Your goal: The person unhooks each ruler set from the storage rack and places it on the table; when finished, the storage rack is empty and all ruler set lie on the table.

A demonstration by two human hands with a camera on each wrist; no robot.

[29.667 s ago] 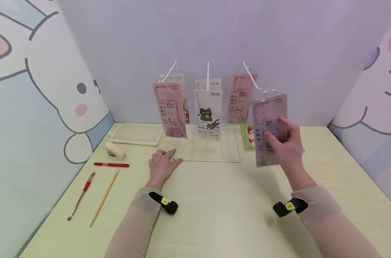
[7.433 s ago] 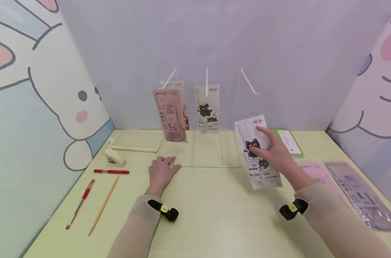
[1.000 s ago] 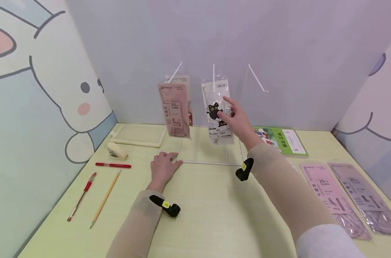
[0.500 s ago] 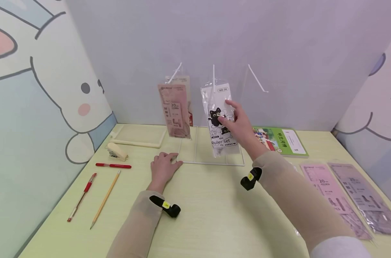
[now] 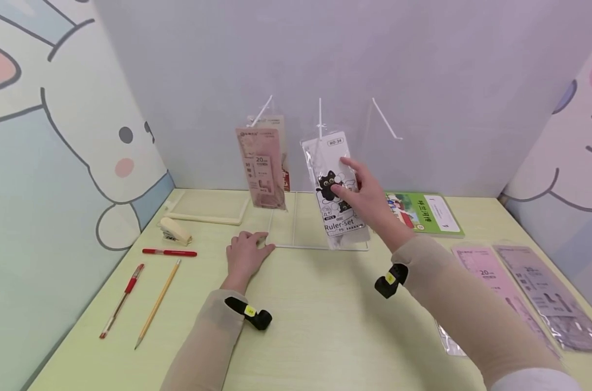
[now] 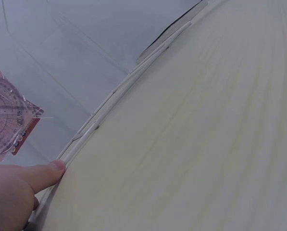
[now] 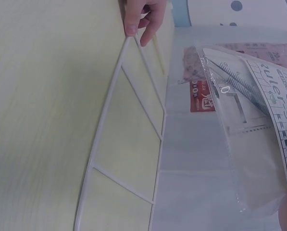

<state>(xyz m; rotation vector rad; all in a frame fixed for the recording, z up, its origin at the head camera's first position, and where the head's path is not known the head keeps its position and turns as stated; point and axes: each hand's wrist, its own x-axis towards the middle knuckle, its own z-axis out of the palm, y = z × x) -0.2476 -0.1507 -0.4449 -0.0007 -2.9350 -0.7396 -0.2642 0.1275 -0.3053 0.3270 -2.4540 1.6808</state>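
Note:
My right hand point(image 5: 371, 198) pinches a clear packet holding a ruler set point(image 5: 331, 155), thumb across the printed cat and fingers behind. The packet leans a little, and its clear top overlaps the tip of the rack's middle hook. At the front left corner of the white wire display rack point(image 5: 300, 247), my left hand point(image 5: 246, 255) holds the base wire; its thumb point(image 6: 49, 174) lies on the wire in the left wrist view. A pink ruler packet point(image 5: 263, 179) hangs from the left hook, with a paler packet point(image 5: 276, 122) behind it. No packet shows on the right hook point(image 5: 387, 120).
To the right lie a pink packet point(image 5: 481, 266), a greyish packet point(image 5: 545, 288) and another packet partly under my right arm. A green book point(image 5: 425, 217) lies behind. At left are a stapler point(image 5: 176, 231), two red pens point(image 5: 169, 252), a pencil point(image 5: 159, 301) and a cream frame point(image 5: 205, 220).
My right hand has drawn the ruler set packet forward and down along the middle hook, tilting it. The left hand stays at the rack's corner. Earlier, packets left the right hook for the table.

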